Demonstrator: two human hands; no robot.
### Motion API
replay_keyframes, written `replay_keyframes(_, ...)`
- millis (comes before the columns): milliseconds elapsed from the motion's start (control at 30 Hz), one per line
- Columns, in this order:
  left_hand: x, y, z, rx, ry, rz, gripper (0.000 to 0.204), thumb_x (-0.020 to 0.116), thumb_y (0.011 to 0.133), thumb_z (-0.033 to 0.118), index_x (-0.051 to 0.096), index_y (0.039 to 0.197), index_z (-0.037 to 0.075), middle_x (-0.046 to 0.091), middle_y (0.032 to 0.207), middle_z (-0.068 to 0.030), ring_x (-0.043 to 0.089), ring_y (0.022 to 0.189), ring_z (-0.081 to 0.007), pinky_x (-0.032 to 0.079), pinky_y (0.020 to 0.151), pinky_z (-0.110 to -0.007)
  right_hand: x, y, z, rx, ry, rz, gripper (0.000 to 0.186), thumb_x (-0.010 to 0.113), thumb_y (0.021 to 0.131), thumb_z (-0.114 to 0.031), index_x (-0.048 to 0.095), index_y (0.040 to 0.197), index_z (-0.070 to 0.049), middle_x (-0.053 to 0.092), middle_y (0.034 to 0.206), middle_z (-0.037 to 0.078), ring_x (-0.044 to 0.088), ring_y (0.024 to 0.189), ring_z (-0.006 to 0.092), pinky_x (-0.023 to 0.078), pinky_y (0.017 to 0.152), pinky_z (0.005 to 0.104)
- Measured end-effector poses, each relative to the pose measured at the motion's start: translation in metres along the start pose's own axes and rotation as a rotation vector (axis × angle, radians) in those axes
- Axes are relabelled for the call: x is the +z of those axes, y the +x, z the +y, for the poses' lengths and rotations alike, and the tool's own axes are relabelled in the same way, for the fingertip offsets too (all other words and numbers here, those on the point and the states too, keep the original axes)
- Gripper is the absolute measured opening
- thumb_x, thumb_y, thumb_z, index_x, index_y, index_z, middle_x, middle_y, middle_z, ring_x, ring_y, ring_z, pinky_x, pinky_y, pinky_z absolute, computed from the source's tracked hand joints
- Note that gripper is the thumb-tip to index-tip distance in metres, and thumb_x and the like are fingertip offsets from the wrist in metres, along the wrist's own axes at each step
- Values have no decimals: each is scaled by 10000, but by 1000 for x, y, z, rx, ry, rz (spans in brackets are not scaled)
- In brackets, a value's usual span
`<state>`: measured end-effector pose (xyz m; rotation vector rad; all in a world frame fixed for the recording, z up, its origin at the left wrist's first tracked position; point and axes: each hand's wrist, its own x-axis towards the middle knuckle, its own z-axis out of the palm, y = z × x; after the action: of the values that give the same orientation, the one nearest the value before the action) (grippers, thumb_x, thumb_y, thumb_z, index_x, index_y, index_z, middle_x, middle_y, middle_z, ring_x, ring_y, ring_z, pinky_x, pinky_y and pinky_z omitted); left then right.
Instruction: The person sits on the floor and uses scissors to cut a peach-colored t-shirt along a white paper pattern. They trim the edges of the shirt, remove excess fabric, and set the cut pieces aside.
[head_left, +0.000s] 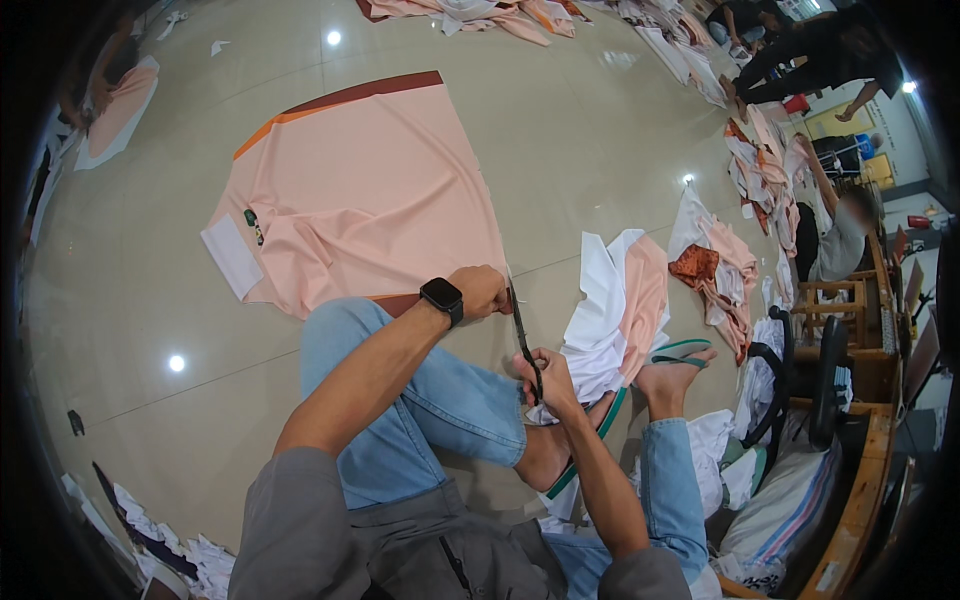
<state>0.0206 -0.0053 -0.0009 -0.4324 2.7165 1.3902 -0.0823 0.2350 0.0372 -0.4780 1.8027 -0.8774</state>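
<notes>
A large peach fabric piece (370, 170) with a brown and orange band lies spread on the floor in front of me, wrinkled toward its near left part. My left hand (484, 292), with a black watch on the wrist, is closed on the near right corner of this cloth. In my right hand (550, 381) is a pair of dark scissors (519, 325); the fingers wrap round the handles. The blades point up and away, beside the cloth's right edge, close to my left fingers. Whether the blades touch the cloth I cannot tell.
White and peach cloth (610, 310) lies right of the scissors, by my sandalled foot. More scraps (715, 260) lie farther right. Wooden furniture (860, 500) and a striped sack (785, 510) stand at the right edge. Other people (835, 55) are at the far right and far left.
</notes>
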Motion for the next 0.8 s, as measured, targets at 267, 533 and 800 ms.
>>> replay_keyframes(267,-4,-1,2,14,12,0,203,688,849,79,833,979,136,790,965,-93,742,919,-295,570,800,-414,-2,5,-7,16,56,7,589,755,916,-560,577,873,-1,553,558,25,511,385,114,373,365,260)
replay_keyframes(533,-2,0,-2,27,15,24,236,668,805,16,826,951,114,790,976,-103,745,918,-296,567,787,-416,3,6,-6,8,-9,-15,651,792,868,-586,593,951,28,563,562,29,537,406,109,399,376,252)
replay_keyframes(800,8,5,-13,50,-68,66,125,617,755,13,733,764,60,782,911,-94,734,884,-314,560,742,-417,4,18,-13,5,32,4,639,787,882,-567,591,947,38,556,558,27,526,400,113,383,371,253)
